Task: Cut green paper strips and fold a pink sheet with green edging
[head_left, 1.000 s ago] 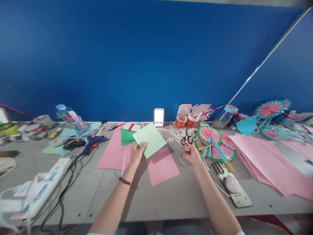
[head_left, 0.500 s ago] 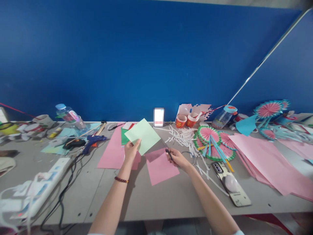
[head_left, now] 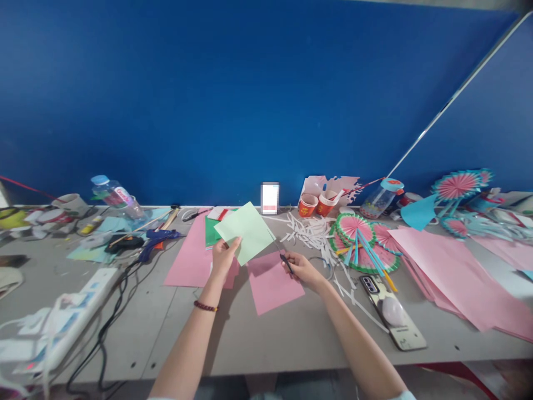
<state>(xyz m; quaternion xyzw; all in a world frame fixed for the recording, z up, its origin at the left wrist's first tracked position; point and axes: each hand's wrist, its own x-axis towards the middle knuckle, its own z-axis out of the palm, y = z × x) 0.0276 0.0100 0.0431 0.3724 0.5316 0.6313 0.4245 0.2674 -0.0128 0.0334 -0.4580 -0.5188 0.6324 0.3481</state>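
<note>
My left hand (head_left: 224,256) pinches the lower corner of a light green sheet of paper (head_left: 247,231) and holds it tilted above the table. My right hand (head_left: 303,269) is closed around the black handles of a pair of scissors (head_left: 286,261), whose tip reaches the right edge of the green sheet. Under both hands lies a pink sheet (head_left: 273,282) on the grey table (head_left: 270,333). A dark bead bracelet sits on my left wrist.
White paper strips (head_left: 310,232) and pink-green paper fans (head_left: 361,240) lie to the right, with a phone (head_left: 393,312) near the front edge. Large pink sheets (head_left: 458,272) cover the right side. A glue gun (head_left: 158,240), cables, a power strip (head_left: 62,316) and a bottle (head_left: 116,195) sit left.
My right hand carried the scissors from beside the fans leftward and down to the green sheet's edge. My left hand lifted the sheet slightly up and left.
</note>
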